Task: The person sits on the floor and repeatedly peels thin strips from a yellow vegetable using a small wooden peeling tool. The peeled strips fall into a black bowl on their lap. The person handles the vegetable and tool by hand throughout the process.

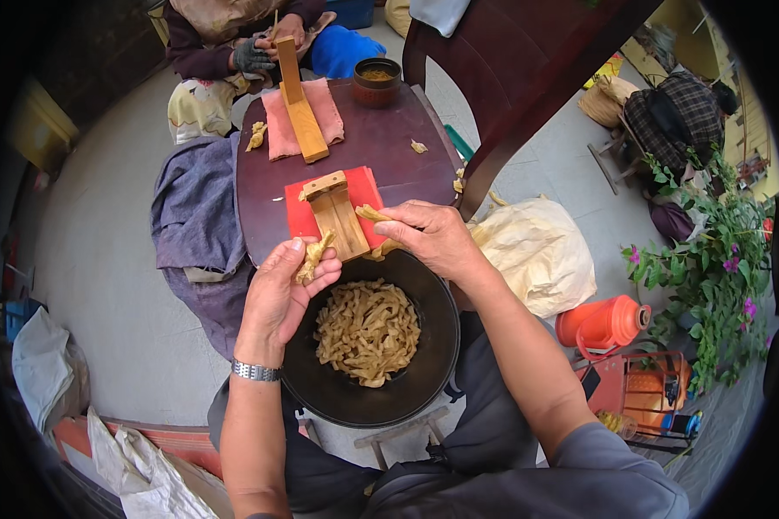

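My left hand (292, 279), with a metal-banded watch at its wrist, holds a knobbly tan dried piece (314, 258) between thumb and fingers. In my right hand (428, 233), a thinner tan piece (371, 213) is pinched, pointing left. Between and beyond them a wooden block stand (339, 217) with a raised end rests on a red cloth (367, 185). Part of another tan piece (383, 250) lies by its near right corner. Below my hands, a wide black bowl (438, 363) contains many shrivelled tan strips (367, 331).
Across the dark red table (402, 162), a person sits near a second wooden stand (305, 123) on a pink cloth and a brown pot (376, 84). A wooden chair back (513, 65) leans in at right. An orange flask (600, 322), cloth sack (539, 253) and flowering plant stand right.
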The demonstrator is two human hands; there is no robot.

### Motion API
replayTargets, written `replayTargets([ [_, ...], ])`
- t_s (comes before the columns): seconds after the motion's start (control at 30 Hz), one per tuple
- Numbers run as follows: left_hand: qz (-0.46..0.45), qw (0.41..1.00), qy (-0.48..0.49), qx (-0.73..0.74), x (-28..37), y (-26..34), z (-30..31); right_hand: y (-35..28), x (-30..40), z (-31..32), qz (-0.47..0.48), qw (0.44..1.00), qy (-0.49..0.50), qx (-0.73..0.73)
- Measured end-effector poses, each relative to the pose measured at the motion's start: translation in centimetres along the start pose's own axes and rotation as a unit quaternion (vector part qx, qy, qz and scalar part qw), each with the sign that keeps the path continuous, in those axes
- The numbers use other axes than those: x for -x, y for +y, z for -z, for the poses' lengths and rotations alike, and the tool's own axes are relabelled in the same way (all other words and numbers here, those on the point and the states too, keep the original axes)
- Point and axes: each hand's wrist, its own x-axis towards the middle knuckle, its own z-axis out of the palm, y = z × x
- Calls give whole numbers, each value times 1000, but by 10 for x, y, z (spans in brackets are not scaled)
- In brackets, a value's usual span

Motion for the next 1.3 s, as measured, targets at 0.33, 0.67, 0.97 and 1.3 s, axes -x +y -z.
replayTargets([
  [0.33, -17, 997, -17, 77, 19, 1, -4, -10, 8, -3, -93, 979, -37, -177],
  [0.67, -142, 985, 16, 99, 17, 6, 0, -14, 8, -8, -140, 923, -91, -347],
  [0.97, -173, 980, 73, 71, 16, 10, 11, -11, 9, -10, -144, 927, -95, -334],
  [1.3, -202, 972, 115, 44, 16, 15, 2, -13, 10, -10, -147, 934, -114, -305],
])
